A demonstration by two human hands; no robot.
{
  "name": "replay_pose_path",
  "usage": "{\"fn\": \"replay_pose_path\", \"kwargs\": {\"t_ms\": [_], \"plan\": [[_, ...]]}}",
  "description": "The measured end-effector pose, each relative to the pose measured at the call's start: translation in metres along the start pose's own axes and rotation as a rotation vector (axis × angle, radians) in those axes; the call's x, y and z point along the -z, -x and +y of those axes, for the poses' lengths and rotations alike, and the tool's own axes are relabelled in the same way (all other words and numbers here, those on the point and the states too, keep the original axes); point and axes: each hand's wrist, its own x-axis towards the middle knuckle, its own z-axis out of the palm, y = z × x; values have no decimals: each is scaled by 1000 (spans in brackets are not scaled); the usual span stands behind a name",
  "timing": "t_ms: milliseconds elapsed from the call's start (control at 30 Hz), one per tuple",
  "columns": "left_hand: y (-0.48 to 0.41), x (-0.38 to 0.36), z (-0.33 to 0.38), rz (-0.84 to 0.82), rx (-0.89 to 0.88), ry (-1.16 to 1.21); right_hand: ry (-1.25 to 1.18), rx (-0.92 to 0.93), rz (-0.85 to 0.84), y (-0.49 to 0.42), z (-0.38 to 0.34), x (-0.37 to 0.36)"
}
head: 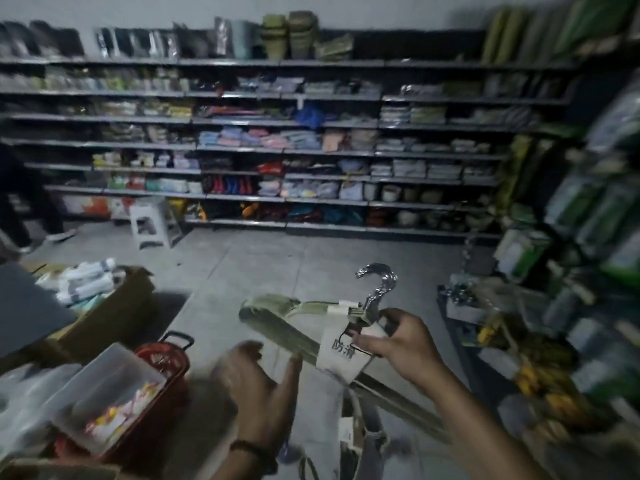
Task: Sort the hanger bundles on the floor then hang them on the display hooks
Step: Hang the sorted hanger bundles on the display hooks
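Hovering right of the basket point(166, 362), the left hand point(256, 379) is spread, empty. Further right, the bundle point(273, 325) is in the air, its tag point(341, 351) pinched by the right hand point(391, 341). Such a small pinch could let it drop.

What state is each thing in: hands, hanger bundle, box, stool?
hanger bundle: off the floor, tilted, hooks up
right hand: grips the bundle at its label
left hand: open, blurred, beside the bundle
cardboard box: flaps open, white packs inside
plastic stool: upright on the floor
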Motion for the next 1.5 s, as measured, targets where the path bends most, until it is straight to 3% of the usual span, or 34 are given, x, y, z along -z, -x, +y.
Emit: {"fn": "replay_pose_path", "kwargs": {"t_ms": [67,133,267,400,500,667,833,933,1033,1167,1367,1500], "plan": [[7,-17,20,-238,340,321,-195,-55,100,29,-10,11],[6,-25,48,-461,487,569,-344,-114,160,59,-20,21],[4,-42,117,-600,426,845,-537,-148,245,115,-35,48],[42,-66,185,-532,456,868,-516,-116,371,162,-44,84],[81,-79,227,-532,461,873,-382,-59,452,202,-44,120],[156,-114,291,-696,346,855,247,-90,780,282,-20,202],[257,-150,357,-857,55,786,537,114,1052,381,-34,286],[328,-160,390,-927,-125,735,741,118,1066,417,-41,344],[397,-169,419,-1059,-154,720,779,-51,989,451,-34,396],[472,-173,454,-1234,-140,737,857,-165,1020,506,-12,433],[576,-173,494,-1430,-229,843,930,-338,1288,589,26,483],[619,-181,522,-1709,-194,860,887,-435,1418,638,35,497]]}}
